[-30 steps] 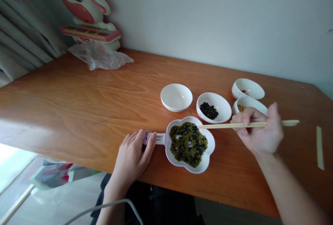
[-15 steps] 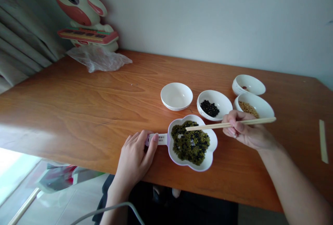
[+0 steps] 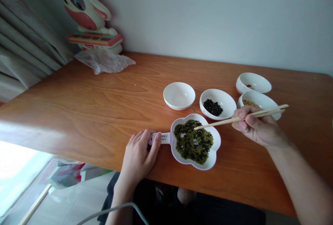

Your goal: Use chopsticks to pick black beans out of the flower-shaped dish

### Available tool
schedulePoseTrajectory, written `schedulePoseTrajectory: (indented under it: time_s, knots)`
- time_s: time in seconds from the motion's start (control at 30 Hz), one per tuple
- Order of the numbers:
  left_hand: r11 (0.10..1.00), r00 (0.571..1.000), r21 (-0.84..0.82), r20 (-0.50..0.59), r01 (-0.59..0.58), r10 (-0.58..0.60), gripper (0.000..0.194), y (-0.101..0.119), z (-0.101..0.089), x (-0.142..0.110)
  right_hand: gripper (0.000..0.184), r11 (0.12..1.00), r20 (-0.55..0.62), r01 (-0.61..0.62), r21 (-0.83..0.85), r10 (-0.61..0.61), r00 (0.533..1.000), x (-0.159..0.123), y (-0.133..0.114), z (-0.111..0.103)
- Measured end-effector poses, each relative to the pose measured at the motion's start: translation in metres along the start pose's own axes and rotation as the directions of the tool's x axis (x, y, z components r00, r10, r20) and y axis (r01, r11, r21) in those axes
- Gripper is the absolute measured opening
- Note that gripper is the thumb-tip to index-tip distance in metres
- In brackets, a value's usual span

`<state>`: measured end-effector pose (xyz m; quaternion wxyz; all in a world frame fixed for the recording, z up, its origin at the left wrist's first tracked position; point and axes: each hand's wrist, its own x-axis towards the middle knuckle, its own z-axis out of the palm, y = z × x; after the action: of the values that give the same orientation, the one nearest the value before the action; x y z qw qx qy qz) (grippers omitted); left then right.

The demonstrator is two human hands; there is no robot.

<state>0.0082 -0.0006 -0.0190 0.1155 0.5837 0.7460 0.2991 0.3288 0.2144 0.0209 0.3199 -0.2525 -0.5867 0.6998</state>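
Observation:
My left hand (image 3: pixel 142 153) grips the short handle of a white flower-shaped dish (image 3: pixel 216 145) with a purple rim. In the dish lie mixed green and black beans (image 3: pixel 194 141). My right hand (image 3: pixel 257 126) holds a pair of wooden chopsticks (image 3: pixel 223 122), their tips together over the beans; whether they pinch a bean is too small to tell. Behind the dish stands a white bowl (image 3: pixel 229 104) with black beans (image 3: pixel 212 107) in it. To its left is a bare white bowl (image 3: pixel 179 94). Partly behind my right hand, another bowl (image 3: pixel 262 98) contains yellowish beans (image 3: pixel 250 103).
A further white bowl (image 3: pixel 257 81) with a few reddish bits stands at the back right. A clear plastic bag (image 3: pixel 106 61) lies by a cow-shaped toy keyboard (image 3: pixel 96 41) at the back left. The wooden table (image 3: pixel 104 114) ends just in front of me, where a grey cable (image 3: pixel 111 209) crosses.
The chopsticks have tilted more steeply, with their rear ends raised and slightly apart. The whole view has shifted a little. My left hand still holds the dish handle.

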Motion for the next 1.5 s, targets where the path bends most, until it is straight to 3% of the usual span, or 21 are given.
schedulePoseTrajectory:
  time_s: [0.33, 0.6, 0.83, 1.0, 1.2, 1.27, 1.37, 1.5]
  knots:
    - [1.0, 1.0, -0.018, 0.007, 0.009, -0.009, 0.028, 0.001, -0.001, -0.001, 0.019, 0.997, -0.028, 0.059, 0.047, -0.058, 0.998, 0.004, -0.005, -0.002]
    - [1.0, 1.0, -0.019, 0.008, 0.008, -0.008, 0.029, 0.0, -0.002, 0.0, 0.053, 0.992, -0.043, 0.017, 0.128, -0.011, 0.999, 0.005, -0.009, 0.0]
    - [1.0, 1.0, -0.002, 0.012, 0.02, -0.02, 0.03, -0.001, -0.001, 0.001, 0.051, 0.993, -0.038, -0.012, 0.114, 0.016, 0.999, 0.005, -0.003, -0.002]
    - [1.0, 1.0, 0.011, 0.015, 0.017, -0.017, 0.03, -0.001, 0.0, 0.0, 0.05, 0.993, -0.07, 0.093, 0.067, -0.089, 0.994, 0.003, -0.004, 0.009]
    - [1.0, 1.0, 0.006, 0.019, 0.002, -0.003, 0.029, -0.002, -0.001, 0.0, 0.048, 0.977, -0.072, 0.207, -0.043, -0.21, 0.975, 0.003, -0.022, 0.042]
    - [1.0, 1.0, -0.004, 0.019, 0.003, -0.003, 0.028, -0.002, -0.002, 0.0, 0.05, 0.962, -0.047, 0.213, -0.169, -0.224, 0.974, -0.001, -0.033, 0.052]
    - [1.0, 1.0, -0.013, 0.025, 0.013, -0.012, 0.029, -0.002, -0.002, -0.001, 0.051, 0.903, -0.044, 0.227, -0.364, -0.26, 0.965, -0.01, -0.046, 0.064]
    - [1.0, 0.999, 0.001, 0.019, 0.027, -0.027, 0.032, -0.002, -0.002, -0.002, 0.039, 0.755, 0.003, 0.122, -0.645, -0.157, 0.988, -0.022, -0.052, 0.071]
